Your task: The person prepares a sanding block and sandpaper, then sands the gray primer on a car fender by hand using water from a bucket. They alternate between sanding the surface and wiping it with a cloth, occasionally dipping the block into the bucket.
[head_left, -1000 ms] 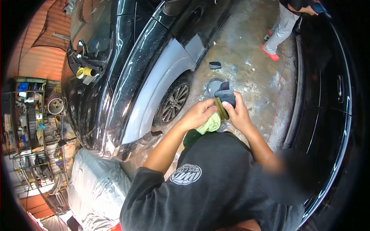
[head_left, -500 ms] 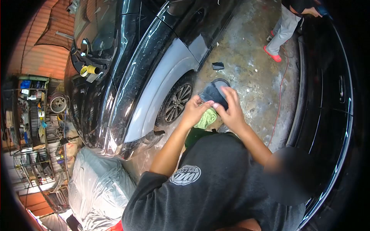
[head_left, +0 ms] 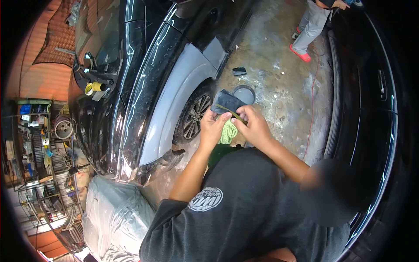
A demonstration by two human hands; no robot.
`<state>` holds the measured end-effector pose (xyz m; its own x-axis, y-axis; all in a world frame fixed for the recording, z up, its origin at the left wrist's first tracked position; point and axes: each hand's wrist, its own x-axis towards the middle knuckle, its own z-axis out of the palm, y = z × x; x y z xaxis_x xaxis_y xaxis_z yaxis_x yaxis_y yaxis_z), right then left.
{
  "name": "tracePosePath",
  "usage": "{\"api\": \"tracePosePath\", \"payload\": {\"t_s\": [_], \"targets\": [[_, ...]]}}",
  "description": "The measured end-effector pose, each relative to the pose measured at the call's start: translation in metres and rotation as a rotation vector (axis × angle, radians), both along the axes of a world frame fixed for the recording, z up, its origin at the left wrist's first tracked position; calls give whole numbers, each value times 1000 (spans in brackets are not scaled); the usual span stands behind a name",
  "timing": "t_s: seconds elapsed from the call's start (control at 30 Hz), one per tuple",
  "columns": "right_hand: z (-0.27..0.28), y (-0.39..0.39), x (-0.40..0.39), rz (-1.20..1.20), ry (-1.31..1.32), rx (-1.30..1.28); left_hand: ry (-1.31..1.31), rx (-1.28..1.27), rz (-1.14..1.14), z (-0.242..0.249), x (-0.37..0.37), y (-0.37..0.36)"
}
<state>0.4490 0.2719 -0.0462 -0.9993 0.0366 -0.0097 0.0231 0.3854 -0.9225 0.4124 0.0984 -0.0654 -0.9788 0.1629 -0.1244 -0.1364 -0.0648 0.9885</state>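
My left hand (head_left: 212, 127) and my right hand (head_left: 257, 131) hold a dark grey sheet of sandpaper (head_left: 229, 99) in front of my chest. A thin yellowish-green strip shows along its near edge, perhaps a sanding block; most of that is hidden. The left fingers pinch the sheet's left corner, and the right fingers grip its lower right end. Just below the hands lies a light green cloth (head_left: 228, 132). Beyond the sheet, a round tub (head_left: 252, 91) with greyish contents stands on the floor. Farther off lies a small dark piece (head_left: 239, 71) like sandpaper.
At left stands a black car (head_left: 144, 83) with a grey-primed fender (head_left: 168, 105) above its wheel (head_left: 196, 114). A yellow tape roll (head_left: 90, 89) rests on it. Another black car (head_left: 371, 96) is at right. Near it are a person (head_left: 310, 30) and a red cord (head_left: 311, 111).
The sheet has turned and shifted left, showing its yellowish-green edge and uncovering the tub. My right fingers, raised over the sheet before, have come down to its near edge.
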Motion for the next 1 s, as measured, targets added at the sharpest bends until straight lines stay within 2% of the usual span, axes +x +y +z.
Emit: {"api": "tracePosePath", "payload": {"t_s": [0.1,0.2,0.3,0.4,0.5,0.6,0.7,0.8,0.9,1.0], "targets": [[1,12,-1,93,213,207,49,34,-31,-5,3,0],[11,16,5,77,180,134,22,124,-28,-3,2,-1],[2,22,6,67,262,189,12,80,-65,6,2,-3],[-2,29,7,21,290,258,-10,55,-96,13,4,-1],[-12,24,8,-117,497,348,-16,84,-80,13,4,4],[0,25,2,-268,568,389,40,77,-99,15,1,4],[25,35,-7,-52,579,300,29,20,-181,19,-3,-2],[25,40,-18,142,236,-126,9,-72,-278,19,-8,-11],[24,48,-34,324,-5,-238,-9,-73,-311,23,-14,-19],[32,33,-42,294,67,-93,-31,-49,-307,26,-21,-27]]}}
